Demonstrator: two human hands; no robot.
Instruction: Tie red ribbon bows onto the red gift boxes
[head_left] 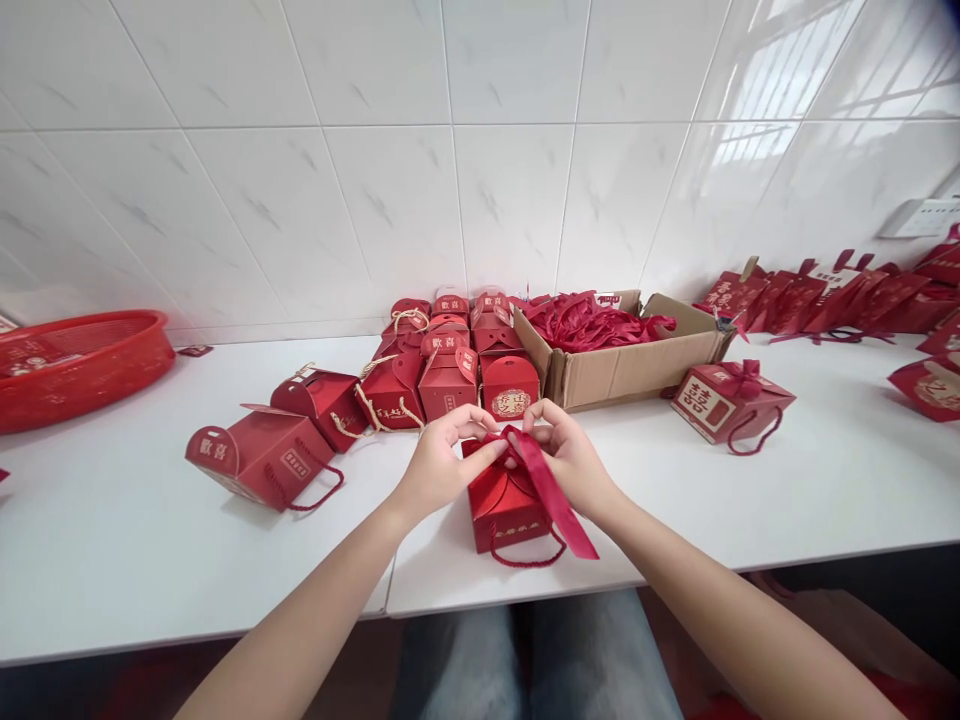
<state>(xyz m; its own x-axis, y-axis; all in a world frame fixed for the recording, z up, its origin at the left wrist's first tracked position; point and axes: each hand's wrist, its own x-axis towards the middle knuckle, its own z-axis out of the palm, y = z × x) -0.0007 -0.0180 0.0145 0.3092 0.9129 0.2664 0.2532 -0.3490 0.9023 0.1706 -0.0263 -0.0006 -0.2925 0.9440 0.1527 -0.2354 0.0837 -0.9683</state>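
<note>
A small red gift box (504, 505) with a cord handle stands near the front edge of the white table (150, 540). A red ribbon (551, 490) crosses its top and hangs down over the front right. My left hand (442, 460) pinches the ribbon at the box's top from the left. My right hand (566, 455) pinches it from the right, fingertips almost meeting those of the left.
Several red gift boxes (450, 370) cluster behind, two more (262, 455) lie tipped at left. A cardboard box (622, 365) holds red ribbons. A finished box with a bow (731, 400) sits to the right, flat red boxes (825, 295) beyond. A red basket (75, 365) sits far left.
</note>
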